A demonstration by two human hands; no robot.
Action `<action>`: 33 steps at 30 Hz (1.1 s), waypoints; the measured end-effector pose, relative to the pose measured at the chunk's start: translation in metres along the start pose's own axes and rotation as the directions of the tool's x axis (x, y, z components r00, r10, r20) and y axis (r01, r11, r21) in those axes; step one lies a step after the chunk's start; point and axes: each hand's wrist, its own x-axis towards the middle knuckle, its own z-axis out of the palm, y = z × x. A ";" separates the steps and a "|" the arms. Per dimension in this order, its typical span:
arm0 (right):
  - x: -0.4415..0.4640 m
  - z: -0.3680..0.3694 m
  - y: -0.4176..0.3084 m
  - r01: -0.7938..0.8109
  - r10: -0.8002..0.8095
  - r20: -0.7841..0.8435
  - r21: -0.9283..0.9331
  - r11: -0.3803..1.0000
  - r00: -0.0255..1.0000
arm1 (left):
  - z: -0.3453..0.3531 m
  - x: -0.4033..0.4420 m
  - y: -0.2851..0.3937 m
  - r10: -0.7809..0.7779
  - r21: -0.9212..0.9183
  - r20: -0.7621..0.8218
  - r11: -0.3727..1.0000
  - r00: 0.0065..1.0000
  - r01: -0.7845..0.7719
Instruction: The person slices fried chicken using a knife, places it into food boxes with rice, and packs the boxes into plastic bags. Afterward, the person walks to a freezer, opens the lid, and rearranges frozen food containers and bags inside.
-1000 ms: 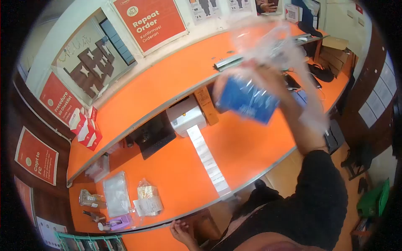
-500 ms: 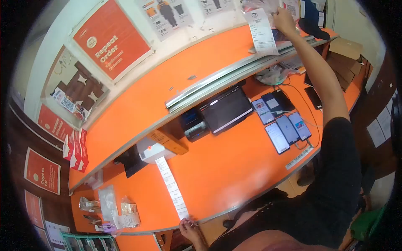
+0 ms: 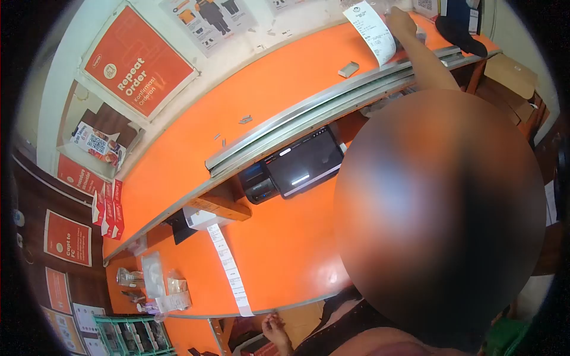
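Observation:
My right hand (image 3: 401, 25) reaches over the raised orange counter at the top right. Its fingers are closed on a clear plastic bag (image 3: 383, 7), mostly out of frame. A long white printed receipt (image 3: 371, 32) hangs beside the hand, apparently attached to the bag. My left hand (image 3: 274, 327) is low, just off the front edge of the lower desk, fingers loosely bent and nothing visible in them. Near it, a long strip of printed paper (image 3: 228, 270) runs across the desk from a white box-shaped device (image 3: 200, 218). A large blurred patch hides my right upper arm and the desk's right side.
A dark-screened tablet (image 3: 306, 161) stands under the raised counter (image 3: 196, 127). A small cardboard piece (image 3: 348, 69) lies on that counter. Red-and-white boxes (image 3: 108, 209) stand at its left end. Plastic packets (image 3: 153, 276) and a green rack (image 3: 130, 335) are at lower left.
The view has shifted. My left hand has come away from the end of the paper strip. The bag and receipt have risen in view with my right hand. A blurred patch now covers the phones.

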 end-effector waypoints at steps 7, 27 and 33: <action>-0.017 -0.021 0.032 0.114 -0.119 -0.110 -0.043 0.992 0.987 | -0.011 -0.047 -0.046 -0.044 0.034 -0.078 0.998 0.996 0.047; -0.324 0.009 -0.080 0.367 -0.355 -0.219 0.826 0.428 0.909 | -0.172 -0.187 -0.220 -0.337 0.321 -0.294 0.847 0.894 0.424; -0.723 -0.059 -0.164 -0.530 -0.801 0.368 0.845 0.076 0.471 | -0.233 -0.248 -0.246 -0.289 -0.071 -0.581 0.949 0.761 0.307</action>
